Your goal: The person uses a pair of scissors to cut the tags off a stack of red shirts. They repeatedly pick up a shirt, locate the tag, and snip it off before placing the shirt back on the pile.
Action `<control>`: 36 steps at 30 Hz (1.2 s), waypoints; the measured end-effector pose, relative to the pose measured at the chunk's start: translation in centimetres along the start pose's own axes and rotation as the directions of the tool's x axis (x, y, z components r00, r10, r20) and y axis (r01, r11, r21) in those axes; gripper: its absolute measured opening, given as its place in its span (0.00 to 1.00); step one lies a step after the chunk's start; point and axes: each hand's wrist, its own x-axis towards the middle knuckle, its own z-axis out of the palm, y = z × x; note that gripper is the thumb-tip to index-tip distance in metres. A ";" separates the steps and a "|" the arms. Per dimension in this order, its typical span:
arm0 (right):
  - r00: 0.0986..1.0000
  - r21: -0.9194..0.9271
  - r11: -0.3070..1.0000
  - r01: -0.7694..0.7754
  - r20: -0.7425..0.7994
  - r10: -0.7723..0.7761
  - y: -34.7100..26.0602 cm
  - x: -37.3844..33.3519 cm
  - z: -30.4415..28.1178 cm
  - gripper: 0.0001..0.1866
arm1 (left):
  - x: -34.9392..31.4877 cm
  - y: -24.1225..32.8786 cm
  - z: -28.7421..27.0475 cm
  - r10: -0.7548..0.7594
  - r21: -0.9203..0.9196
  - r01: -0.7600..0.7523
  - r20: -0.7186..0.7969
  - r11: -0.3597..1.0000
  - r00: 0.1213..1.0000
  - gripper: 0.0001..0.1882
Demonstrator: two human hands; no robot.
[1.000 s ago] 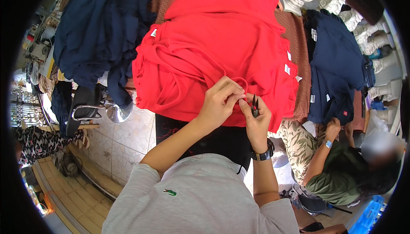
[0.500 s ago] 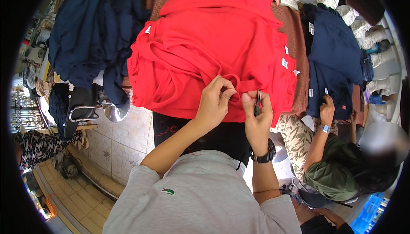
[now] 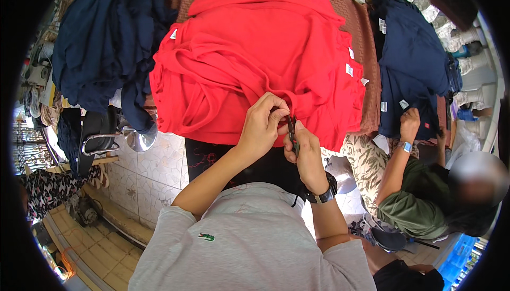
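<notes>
Red pile (image 3: 255,52) is my landmark, big heap of shirts on the table (image 3: 366,41). Soft, light, floppy knit, I judge; best pinched at the hem edge. Navy heap (image 3: 101,41) left of it, navy stack (image 3: 409,62) right of it, where a co-worker's hand (image 3: 409,123) rests. My left hand (image 3: 263,126) is closed, pinching the red hem (image 3: 281,100) at the pile's near edge. Right hand (image 3: 305,150) is curled around small dark snips (image 3: 291,130), touching the hem. Small white square tags (image 3: 349,70) along the pile's right edge, more on the navy stack.
</notes>
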 end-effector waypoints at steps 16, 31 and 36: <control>1.000 0.033 0.999 -0.002 0.027 0.001 0.2 0.2 -0.6 0.21 | -0.3 -1.0 0.4 0.005 -0.039 -0.006 -0.013 0.999 1.000 0.04; 0.999 0.190 0.981 -0.040 0.007 0.039 0.3 1.3 -0.7 0.17 | -0.6 -0.4 1.4 0.059 0.018 -0.057 -0.118 0.998 0.991 0.04; 0.999 0.160 0.987 -0.029 0.046 0.022 0.5 1.3 -1.4 0.19 | -0.9 -0.1 0.5 0.042 0.075 -0.040 -0.030 0.996 0.999 0.04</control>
